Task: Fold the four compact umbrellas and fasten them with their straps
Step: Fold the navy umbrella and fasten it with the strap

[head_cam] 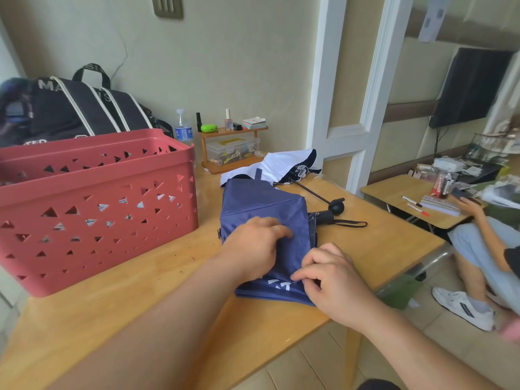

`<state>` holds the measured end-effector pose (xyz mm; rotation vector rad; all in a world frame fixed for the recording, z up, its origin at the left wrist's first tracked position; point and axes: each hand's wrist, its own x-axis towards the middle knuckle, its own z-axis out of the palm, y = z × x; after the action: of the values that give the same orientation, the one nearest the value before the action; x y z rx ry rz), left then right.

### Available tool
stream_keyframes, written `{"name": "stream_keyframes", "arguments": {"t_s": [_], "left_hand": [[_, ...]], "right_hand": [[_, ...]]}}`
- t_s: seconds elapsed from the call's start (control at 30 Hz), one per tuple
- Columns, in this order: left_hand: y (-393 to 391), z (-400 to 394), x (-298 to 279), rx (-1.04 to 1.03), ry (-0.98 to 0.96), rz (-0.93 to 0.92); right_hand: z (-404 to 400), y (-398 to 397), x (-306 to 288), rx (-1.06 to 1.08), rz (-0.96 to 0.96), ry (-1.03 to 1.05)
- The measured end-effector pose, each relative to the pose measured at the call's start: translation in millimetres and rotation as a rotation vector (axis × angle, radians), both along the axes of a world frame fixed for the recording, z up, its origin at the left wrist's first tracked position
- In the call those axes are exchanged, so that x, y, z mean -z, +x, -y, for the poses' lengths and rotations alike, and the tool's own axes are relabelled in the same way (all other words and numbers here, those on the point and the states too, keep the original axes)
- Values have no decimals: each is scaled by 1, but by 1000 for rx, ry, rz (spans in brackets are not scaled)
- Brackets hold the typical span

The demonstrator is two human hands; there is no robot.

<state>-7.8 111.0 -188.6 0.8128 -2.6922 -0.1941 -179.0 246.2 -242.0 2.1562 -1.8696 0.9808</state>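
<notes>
A navy blue compact umbrella (261,204) lies collapsed on the wooden table (140,305), its canopy spread loose and its black handle (323,216) with a wrist loop pointing right. My left hand (253,243) presses flat on the canopy's middle. My right hand (332,277) pinches a fold of the blue fabric at the near right edge, beside a white logo. Behind it lies a white umbrella (281,164) with a dark trim, its thin shaft extended to a round black handle (336,206).
A red perforated basket (95,209) stands at the left with something pale inside. A black bag (70,108), a water bottle (183,130) and a small wooden shelf (230,147) line the wall. A seated person (484,249) is at the right by another desk.
</notes>
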Motion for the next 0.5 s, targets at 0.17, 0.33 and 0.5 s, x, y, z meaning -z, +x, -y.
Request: {"name": "stream_keyframes", "arguments": {"t_s": [0.17, 0.33, 0.5], "left_hand": [[3, 8, 18, -59, -114, 277], [15, -12, 16, -72, -88, 575], [18, -18, 17, -48, 9, 557]], "right_hand": [[-6, -3, -6, -7, 57, 160], [-5, -2, -17, -15, 138, 245], [30, -2, -42, 98, 193, -61]]}}
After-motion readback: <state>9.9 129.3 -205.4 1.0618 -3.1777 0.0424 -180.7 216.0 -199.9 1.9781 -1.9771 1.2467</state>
